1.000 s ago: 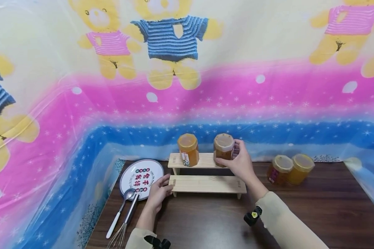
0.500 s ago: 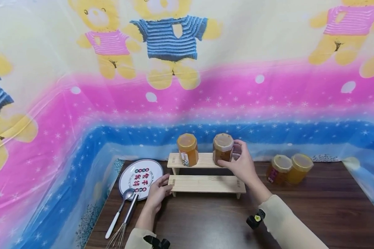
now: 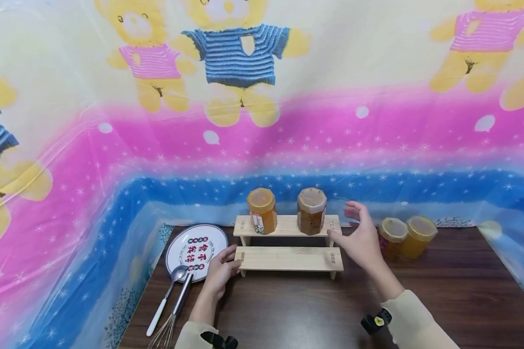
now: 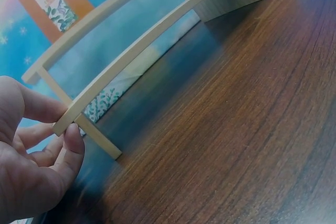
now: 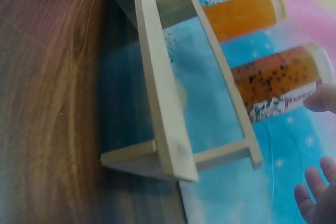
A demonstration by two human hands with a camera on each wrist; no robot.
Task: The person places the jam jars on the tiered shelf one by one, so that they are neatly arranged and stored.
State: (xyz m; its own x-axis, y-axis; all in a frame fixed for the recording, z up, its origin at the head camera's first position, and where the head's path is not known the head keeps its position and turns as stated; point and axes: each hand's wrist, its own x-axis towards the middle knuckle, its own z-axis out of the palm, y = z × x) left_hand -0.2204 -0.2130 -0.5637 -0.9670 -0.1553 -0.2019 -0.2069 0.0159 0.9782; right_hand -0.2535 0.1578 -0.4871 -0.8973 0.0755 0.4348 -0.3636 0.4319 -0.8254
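A two-tier wooden shelf [image 3: 288,259] stands on the table. My left hand [image 3: 220,274] pinches the left end of its lower board; in the left wrist view the thumb and fingers [image 4: 68,150] lie on both sides of the board's end. On the upper board, an orange jar [image 3: 263,213] stands at the left and a darker jar [image 3: 312,213] with specks inside at the right. To the right of that jar is my right hand [image 3: 362,242], apart from it, with fingers spread and nothing held. The right wrist view shows the speckled jar [image 5: 275,80] upright on the board.
Two more jars stand at the right: a reddish one [image 3: 392,237] and a yellow one [image 3: 418,237]. A printed plate [image 3: 183,247], a spoon [image 3: 161,310] and a whisk [image 3: 181,303] lie at the left. A patterned curtain [image 3: 332,131] hangs behind the table [image 3: 288,310].
My right hand has let go of the speckled jar and moved right, away from it. The jar stays on the upper board. My left hand keeps its place on the shelf.
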